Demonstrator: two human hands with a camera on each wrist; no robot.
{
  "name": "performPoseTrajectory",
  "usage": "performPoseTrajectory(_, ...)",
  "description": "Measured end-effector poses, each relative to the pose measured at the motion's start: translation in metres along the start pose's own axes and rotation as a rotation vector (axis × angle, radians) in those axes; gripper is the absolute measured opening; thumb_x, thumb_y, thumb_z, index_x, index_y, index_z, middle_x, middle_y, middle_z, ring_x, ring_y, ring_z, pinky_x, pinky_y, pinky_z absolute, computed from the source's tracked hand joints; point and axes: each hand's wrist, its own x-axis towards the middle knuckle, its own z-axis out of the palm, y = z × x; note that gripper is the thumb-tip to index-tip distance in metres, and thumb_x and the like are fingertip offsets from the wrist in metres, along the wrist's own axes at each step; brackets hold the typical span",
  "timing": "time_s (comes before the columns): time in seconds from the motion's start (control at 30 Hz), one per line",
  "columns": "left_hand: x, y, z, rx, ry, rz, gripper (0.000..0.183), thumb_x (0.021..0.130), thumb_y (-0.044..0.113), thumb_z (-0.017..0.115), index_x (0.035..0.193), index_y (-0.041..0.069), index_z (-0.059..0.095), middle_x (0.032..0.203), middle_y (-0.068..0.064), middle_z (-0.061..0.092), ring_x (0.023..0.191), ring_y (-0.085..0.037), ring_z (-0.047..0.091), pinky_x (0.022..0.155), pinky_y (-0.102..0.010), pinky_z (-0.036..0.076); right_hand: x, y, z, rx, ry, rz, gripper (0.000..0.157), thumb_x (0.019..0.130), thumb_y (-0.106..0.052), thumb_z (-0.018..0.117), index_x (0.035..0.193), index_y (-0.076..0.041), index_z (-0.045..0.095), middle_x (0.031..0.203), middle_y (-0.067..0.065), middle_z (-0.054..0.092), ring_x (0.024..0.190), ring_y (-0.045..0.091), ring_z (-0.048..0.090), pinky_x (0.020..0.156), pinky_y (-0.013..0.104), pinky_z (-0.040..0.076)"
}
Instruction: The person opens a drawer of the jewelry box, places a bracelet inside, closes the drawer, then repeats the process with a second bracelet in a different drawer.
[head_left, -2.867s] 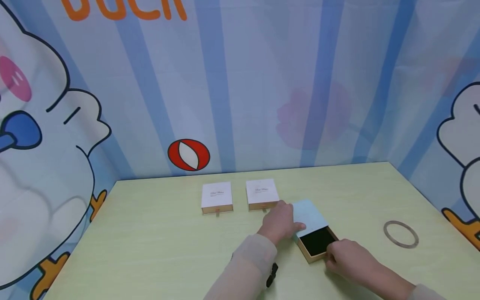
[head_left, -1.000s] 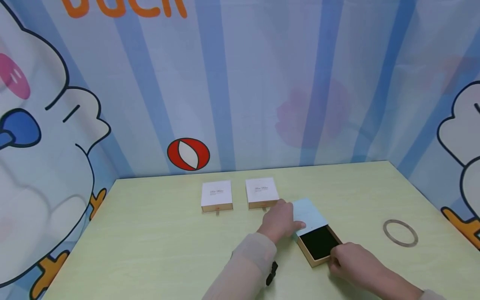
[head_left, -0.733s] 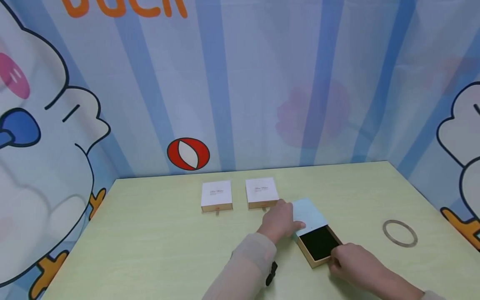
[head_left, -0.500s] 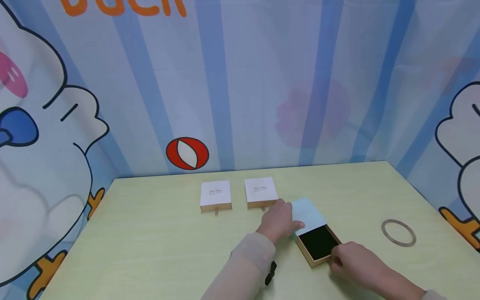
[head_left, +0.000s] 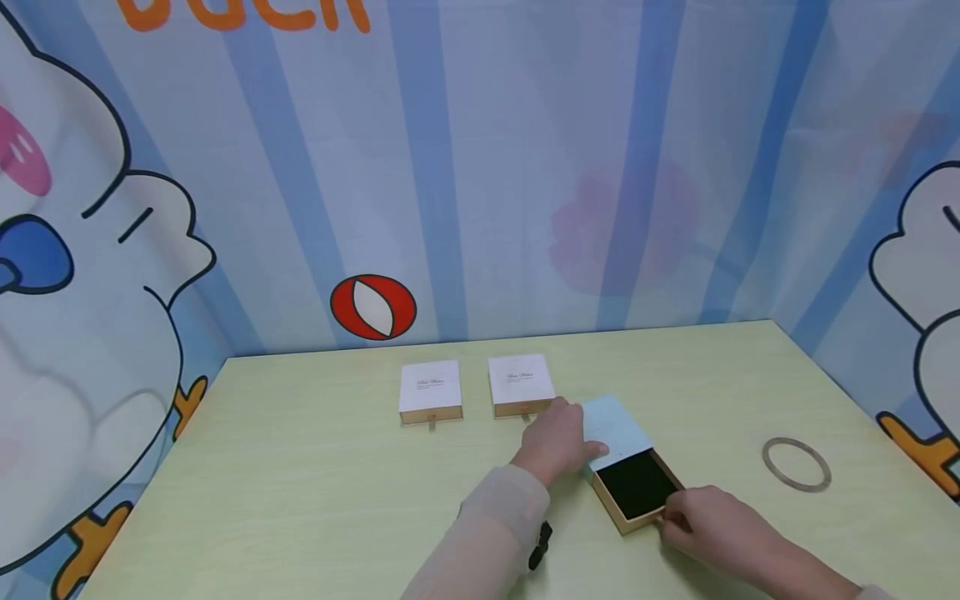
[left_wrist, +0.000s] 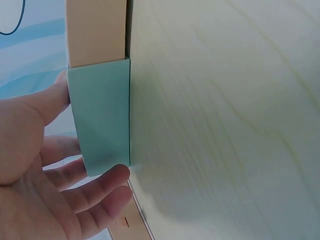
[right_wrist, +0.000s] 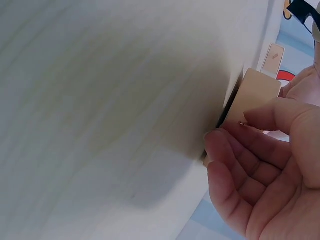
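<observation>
A light-blue drawer box (head_left: pixel 617 429) lies at an angle on the table, its tan drawer (head_left: pixel 622 521) partly out and showing a black lining (head_left: pixel 637 483). My left hand (head_left: pixel 555 442) holds the blue sleeve (left_wrist: pixel 100 120), thumb on top and fingers around its far end. At the drawer's front, my right hand (head_left: pixel 712 525) has its thumb and curled fingers at the small pull tab (right_wrist: pixel 242 123). The tan drawer front (right_wrist: pixel 255 95) shows beyond the fingertips in the right wrist view. A greyish bangle (head_left: pixel 797 465) lies to the right, apart from both hands.
Two white-topped boxes (head_left: pixel 431 390) (head_left: pixel 521 382) with tan fronts stand shut toward the back of the pale table (head_left: pixel 322 483). A cartoon-printed backdrop (head_left: pixel 510 167) rises behind the table and along its sides. A black strap piece (head_left: pixel 540 546) hangs by the left cuff.
Since the oldest frame, the drawer has slid a little farther out toward the lower right with my right hand. The left hand stays on the sleeve. The view shifts slightly.
</observation>
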Motion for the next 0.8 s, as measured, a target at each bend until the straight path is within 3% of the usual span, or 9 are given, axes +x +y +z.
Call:
performPoseTrajectory(0.37, -0.001, 0.000, -0.002, 0.001, 0.002, 0.004, 0.053, 0.081, 0.048, 0.069, 0.119, 0.011, 0.061, 0.112, -0.002, 0.055, 0.078, -0.012, 0.048, 0.062, -0.026, 0.043, 0.003, -0.001, -0.004, 0.018, -0.056, 0.072, 0.009, 0.081, -0.020, 0.071, 0.074, -0.017, 0.067, 0.064, -0.008, 0.058, 0.060, 0.010, 0.046, 0.059, 0.026, 0.042)
performPoseTrajectory(0.8, -0.001, 0.000, 0.000, -0.015, -0.003, 0.000, 0.052, 0.081, 0.048, 0.069, 0.117, 0.010, 0.062, 0.109, -0.003, 0.055, 0.075, -0.013, 0.048, 0.059, -0.026, 0.041, -0.002, 0.006, -0.012, 0.019, -0.001, 0.040, 0.016, 0.083, -0.023, 0.069, 0.069, -0.020, 0.063, 0.058, -0.010, 0.051, 0.056, 0.009, 0.043, 0.054, 0.024, 0.036)
